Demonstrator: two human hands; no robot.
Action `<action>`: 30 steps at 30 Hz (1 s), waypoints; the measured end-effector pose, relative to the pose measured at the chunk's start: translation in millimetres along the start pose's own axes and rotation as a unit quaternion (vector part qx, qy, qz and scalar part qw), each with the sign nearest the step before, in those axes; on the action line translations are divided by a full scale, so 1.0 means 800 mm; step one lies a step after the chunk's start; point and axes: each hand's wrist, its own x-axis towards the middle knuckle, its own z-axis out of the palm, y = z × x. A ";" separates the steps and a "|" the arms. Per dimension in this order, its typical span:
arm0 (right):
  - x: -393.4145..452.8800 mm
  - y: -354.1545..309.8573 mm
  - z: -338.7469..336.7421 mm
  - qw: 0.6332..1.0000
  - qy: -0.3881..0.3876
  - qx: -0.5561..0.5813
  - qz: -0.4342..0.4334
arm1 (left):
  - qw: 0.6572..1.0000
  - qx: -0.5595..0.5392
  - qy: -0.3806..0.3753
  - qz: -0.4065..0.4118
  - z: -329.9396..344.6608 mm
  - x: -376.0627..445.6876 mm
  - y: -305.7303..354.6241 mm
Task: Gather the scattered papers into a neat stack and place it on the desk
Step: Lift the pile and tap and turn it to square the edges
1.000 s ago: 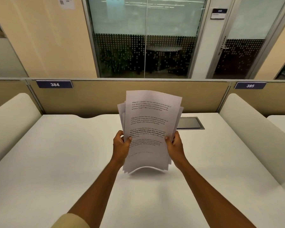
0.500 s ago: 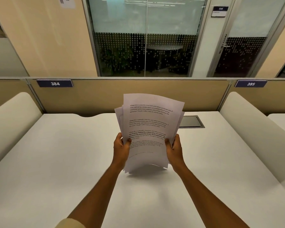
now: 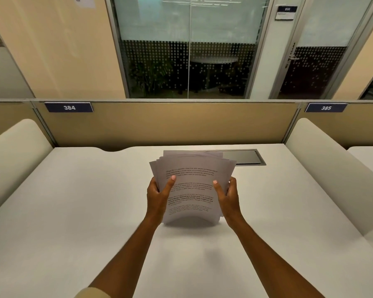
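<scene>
White desk [image 3: 73, 211]: plain pale top, bare around your arms; low cream dividers stand at its left and right edges.
Papers [image 3: 192, 190]: printed sheets with black text, held in the air over the middle of the desk, tilted toward you, text side up. The sheets are fanned at the top and left edges, so the pile is not squared. The bottom edge bows upward in an arc, with a faint shadow on the desk below it.
Left hand [image 3: 158, 197]: yours, clamped on the left edge of the papers, thumb lying across the printed face, the other fingers hidden behind the sheets.
Right hand [image 3: 228, 196]: yours, clamped on the right edge of the papers, thumb on the printed face, the other fingers curled round the back.
Sleeve [image 3: 93, 293]: a beige cuff shows at the bottom of the picture on your left arm; your right forearm is bare.
Cable hatch [image 3: 246, 157]: dark rectangular panel set flush in the desk at the far side, its left part covered by the top of the papers.
Partition [image 3: 170, 123]: tan panel along the far edge of the desk.
Number plates: 384 [image 3: 69, 107] on the partition at upper left, 385 [image 3: 326, 108] at upper right.
Glass wall [image 3: 187, 50]: beyond the partition, frosted above, dotted below.
</scene>
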 end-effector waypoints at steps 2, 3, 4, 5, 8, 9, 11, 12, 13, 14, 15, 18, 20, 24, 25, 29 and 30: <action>0.000 -0.001 0.000 1.000 -0.001 0.012 -0.002 | 1.000 0.004 0.005 0.000 0.001 0.001 0.000; 0.000 -0.001 0.000 1.000 -0.002 0.016 -0.001 | 1.000 0.006 0.006 -0.001 0.002 0.001 0.001; 0.001 -0.001 0.001 1.000 -0.003 0.018 -0.002 | 1.000 0.007 0.004 -0.002 0.003 0.002 0.001; 0.001 -0.001 0.001 1.000 -0.003 0.016 -0.003 | 1.000 0.008 0.000 -0.003 0.003 0.002 0.001; 0.001 -0.002 0.004 1.000 -0.007 0.013 -0.009 | 0.999 0.022 -0.025 -0.006 0.004 0.004 -0.003; 0.001 -0.001 0.005 1.000 -0.009 0.013 -0.008 | 0.999 0.031 -0.033 -0.006 0.004 0.004 -0.004; 0.001 0.000 0.007 1.000 -0.011 0.007 -0.007 | 0.998 0.044 -0.039 -0.004 0.005 0.005 -0.007; 0.001 0.001 0.008 1.000 -0.010 0.001 -0.006 | 0.998 0.047 -0.037 -0.002 0.004 0.006 -0.007; 0.000 0.001 0.007 1.000 -0.007 -0.003 -0.005 | 0.998 0.047 -0.033 0.000 0.004 0.006 -0.006; 0.000 0.002 0.006 1.000 -0.004 -0.003 -0.005 | 0.999 0.045 -0.027 0.003 0.004 0.006 -0.005; 0.001 0.002 0.005 1.000 -0.001 -0.002 -0.005 | 0.999 0.041 -0.018 0.007 0.003 0.007 -0.003; 0.001 -0.002 0.003 1.000 0.010 0.024 -0.014 | 0.999 0.025 0.018 0.014 0.002 0.012 0.005; 0.003 -0.011 0.004 0.998 0.020 0.051 -0.024 | 0.999 0.013 0.035 0.015 0.004 0.016 0.015; 0.011 -0.037 0.011 0.995 0.051 0.079 -0.035 | 0.999 0.011 0.040 0.014 0.014 0.026 0.038; 0.013 -0.044 0.013 0.994 0.063 0.084 -0.036 | 0.999 0.012 0.045 0.011 0.016 0.028 0.043; 0.019 -0.066 0.019 0.989 0.118 0.078 -0.033 | 0.997 0.031 0.070 -0.006 0.025 0.034 0.057; 0.020 -0.068 0.020 0.989 0.128 0.075 -0.024 | 0.996 0.037 0.078 -0.008 0.027 0.033 0.060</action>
